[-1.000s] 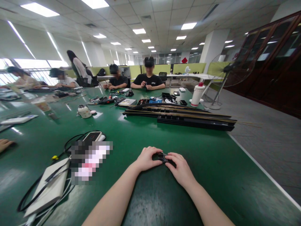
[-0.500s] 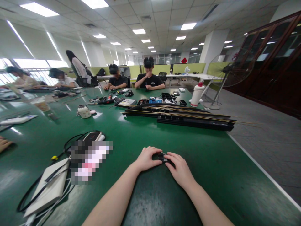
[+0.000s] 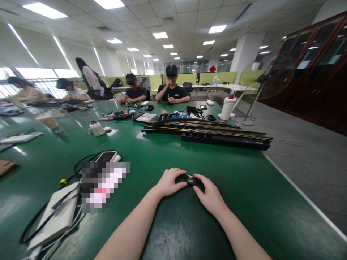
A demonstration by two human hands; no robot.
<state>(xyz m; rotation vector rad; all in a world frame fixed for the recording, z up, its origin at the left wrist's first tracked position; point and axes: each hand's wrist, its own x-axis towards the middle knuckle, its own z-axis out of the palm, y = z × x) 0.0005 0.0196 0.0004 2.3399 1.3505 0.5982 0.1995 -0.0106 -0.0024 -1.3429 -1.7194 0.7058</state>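
Observation:
A small black plastic part [image 3: 190,179] with a silvery piece in its middle lies between my hands, low over the green table [image 3: 173,224]. What kind of part it is, I cannot make out. My left hand [image 3: 170,182] pinches its left end between thumb and fingers. At the right end, my right hand [image 3: 208,191] holds it with the thumb on the near side and the forefinger on the far side. The fingertips partly cover both ends.
Left of my arms are a blurred phone [image 3: 107,187], a white power bank [image 3: 55,213] and looped cables. Long black rails [image 3: 225,141] with thin brass-coloured rods lie farther back, near a white bottle [image 3: 227,109]. Two people sit across the table.
My right hand's fingers have shifted a little to the right and spread slightly. More of the black part's middle now shows. My left hand stays nearly in place.

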